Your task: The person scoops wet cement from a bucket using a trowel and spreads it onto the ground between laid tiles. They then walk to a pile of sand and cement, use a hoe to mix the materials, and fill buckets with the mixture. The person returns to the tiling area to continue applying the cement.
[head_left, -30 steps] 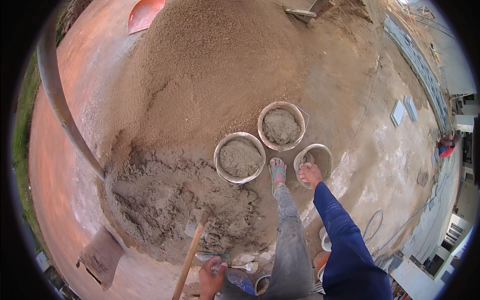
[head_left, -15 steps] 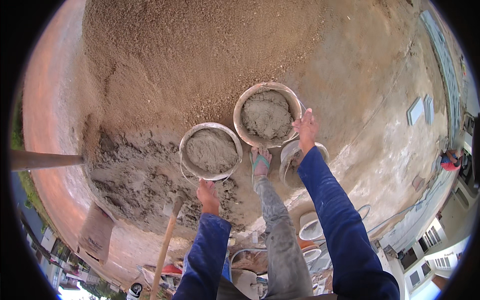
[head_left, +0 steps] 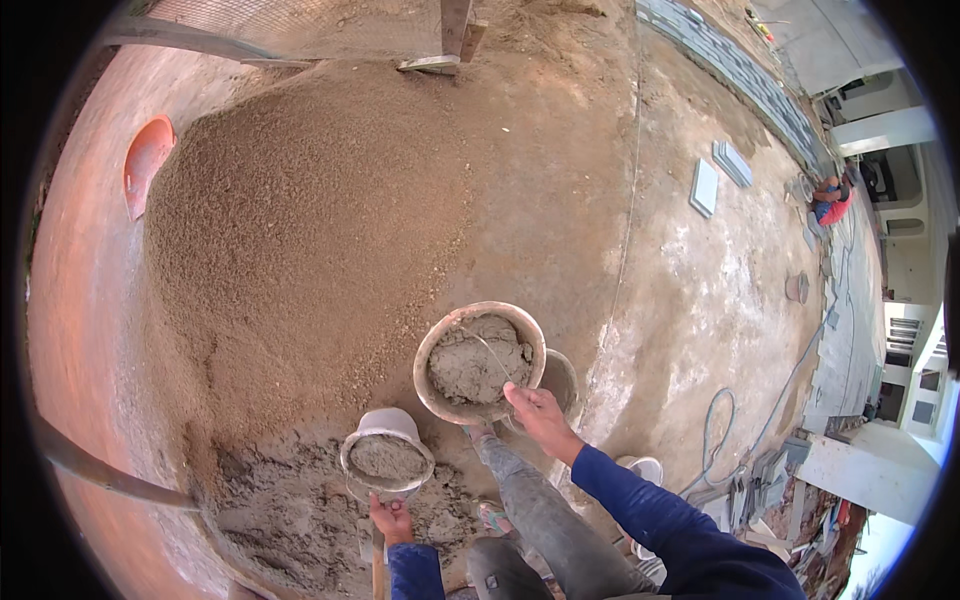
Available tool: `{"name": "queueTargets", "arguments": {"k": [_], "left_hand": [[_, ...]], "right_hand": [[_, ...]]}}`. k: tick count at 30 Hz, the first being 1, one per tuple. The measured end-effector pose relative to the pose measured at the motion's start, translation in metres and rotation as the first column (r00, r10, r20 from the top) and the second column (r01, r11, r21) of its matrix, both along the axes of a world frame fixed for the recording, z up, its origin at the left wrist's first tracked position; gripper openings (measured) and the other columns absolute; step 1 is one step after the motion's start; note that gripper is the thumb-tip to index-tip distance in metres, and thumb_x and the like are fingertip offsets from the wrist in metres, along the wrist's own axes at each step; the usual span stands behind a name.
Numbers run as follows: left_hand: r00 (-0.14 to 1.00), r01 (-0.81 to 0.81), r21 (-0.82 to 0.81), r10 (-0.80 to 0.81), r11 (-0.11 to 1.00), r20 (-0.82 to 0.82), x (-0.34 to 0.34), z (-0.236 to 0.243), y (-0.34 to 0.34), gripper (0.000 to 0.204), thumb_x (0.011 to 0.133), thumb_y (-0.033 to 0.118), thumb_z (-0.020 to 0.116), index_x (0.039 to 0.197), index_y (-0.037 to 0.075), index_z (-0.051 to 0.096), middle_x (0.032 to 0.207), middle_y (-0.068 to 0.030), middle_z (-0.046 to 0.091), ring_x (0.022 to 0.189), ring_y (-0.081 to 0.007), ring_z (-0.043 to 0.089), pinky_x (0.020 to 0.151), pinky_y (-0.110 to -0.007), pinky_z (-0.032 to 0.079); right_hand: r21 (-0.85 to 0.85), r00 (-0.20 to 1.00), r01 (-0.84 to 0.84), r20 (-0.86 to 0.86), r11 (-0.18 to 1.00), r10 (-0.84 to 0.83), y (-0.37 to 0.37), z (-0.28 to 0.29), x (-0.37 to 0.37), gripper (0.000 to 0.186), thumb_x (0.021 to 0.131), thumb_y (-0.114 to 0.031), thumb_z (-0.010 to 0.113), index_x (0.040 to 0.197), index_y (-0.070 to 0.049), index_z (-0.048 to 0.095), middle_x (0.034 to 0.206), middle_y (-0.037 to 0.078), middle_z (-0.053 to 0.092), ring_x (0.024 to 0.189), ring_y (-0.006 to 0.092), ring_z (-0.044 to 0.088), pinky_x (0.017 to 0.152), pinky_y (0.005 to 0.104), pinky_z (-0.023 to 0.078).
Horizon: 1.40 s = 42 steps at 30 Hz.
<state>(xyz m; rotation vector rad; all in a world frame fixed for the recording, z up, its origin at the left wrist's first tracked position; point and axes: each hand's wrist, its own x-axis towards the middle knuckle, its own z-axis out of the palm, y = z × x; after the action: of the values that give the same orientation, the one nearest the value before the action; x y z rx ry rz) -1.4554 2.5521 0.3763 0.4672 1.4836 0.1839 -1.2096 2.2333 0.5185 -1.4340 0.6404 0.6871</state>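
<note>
My right hand (head_left: 542,418) is closed on the raised wire handle of a round bucket (head_left: 424,362) heaped with wet grey mortar (head_left: 472,370). To its left and nearer me, a second bucket (head_left: 388,421) hangs tilted, its far outer wall showing and its mortar (head_left: 387,459) facing me. My left hand (head_left: 392,519) grips that bucket's handle at the near side. Just below the left hand runs a wooden tool handle (head_left: 378,572); its head is mostly hidden. Another bucket (head_left: 562,383) stands partly behind the right-hand one.
A big sand pile (head_left: 300,220) rises ahead, with spread wet mortar (head_left: 280,500) at its near left. An orange basin (head_left: 148,160) and a framed mesh screen (head_left: 340,25) lie beyond. Grey tiles (head_left: 705,188), a hose (head_left: 712,430) and a crouching person (head_left: 832,205) are at right.
The right hand has closed round its bucket's handle and the handle has swung up. The left bucket has tilted in my grip. My view has shifted forward and right.
</note>
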Motion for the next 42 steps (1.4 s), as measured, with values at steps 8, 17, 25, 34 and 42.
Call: {"name": "queueTargets", "arguments": {"k": [8,17,25,34,42], "left_hand": [[0.707,0.701,0.187,-0.705,0.688,-0.055,-0.042,0.106,-0.017,0.043,0.076,0.023,0.071,0.110,0.001,0.057,0.096,-0.0136,0.061,0.080,-0.0278,0.058,0.069,-0.037,0.049],[0.787,0.616,-0.106,-0.606,0.781,0.115,0.034,0.202,-0.080,0.039,0.077,0.027,0.068,0.106,0.005,0.056,0.095,-0.0098,0.058,0.079,-0.0244,0.053,0.069,-0.037,0.046],[0.744,0.664,-0.126,-0.668,0.737,0.014,0.032,0.241,-0.138,0.035,0.078,0.031,0.065,0.104,0.009,0.056,0.094,-0.0064,0.054,0.079,-0.0215,0.049,0.068,-0.036,0.044],[0.782,0.601,-0.132,-0.614,0.788,-0.106,0.050,0.223,-0.292,0.032,0.079,0.036,0.062,0.100,0.013,0.055,0.093,-0.0026,0.051,0.078,-0.0181,0.045,0.067,-0.036,0.041],[0.827,0.501,-0.129,-0.517,0.856,-0.221,0.128,0.192,-0.496,0.029,0.080,0.040,0.059,0.098,0.017,0.054,0.092,0.0008,0.047,0.077,-0.0151,0.041,0.067,-0.035,0.038]], "right_hand": [[-0.135,0.893,0.447,0.010,0.884,-0.450,-0.108,0.167,-0.140,0.049,0.089,-0.051,0.060,0.063,-0.010,0.056,0.067,-0.005,0.049,0.065,0.0058,0.042,0.056,0.0277,0.035],[-0.409,0.414,0.835,0.025,0.368,-0.910,-0.205,0.187,-0.359,0.048,0.082,-0.048,0.068,0.087,-0.001,0.060,0.078,0.007,0.055,0.069,0.0185,0.052,0.059,0.0334,0.040],[-0.362,-0.213,0.911,0.001,-0.199,-0.977,-0.281,0.227,-0.512,0.057,0.083,-0.047,0.067,0.112,0.001,0.059,0.106,0.013,0.063,0.092,0.0269,0.065,0.072,0.0383,0.052],[-0.295,-0.649,0.750,-0.162,-0.592,-0.743,-0.399,0.137,-0.611,0.085,0.085,-0.064,0.052,0.139,-0.001,0.035,0.145,0.017,0.036,0.126,0.0410,0.044,0.103,0.0588,0.032],[-0.141,-0.850,0.496,-0.282,-0.857,-0.446,-0.525,0.051,-0.556,0.071,0.086,-0.067,0.045,0.136,-0.017,0.041,0.134,0.007,0.042,0.080,0.0242,0.052,0.062,0.0355,0.045]]}}
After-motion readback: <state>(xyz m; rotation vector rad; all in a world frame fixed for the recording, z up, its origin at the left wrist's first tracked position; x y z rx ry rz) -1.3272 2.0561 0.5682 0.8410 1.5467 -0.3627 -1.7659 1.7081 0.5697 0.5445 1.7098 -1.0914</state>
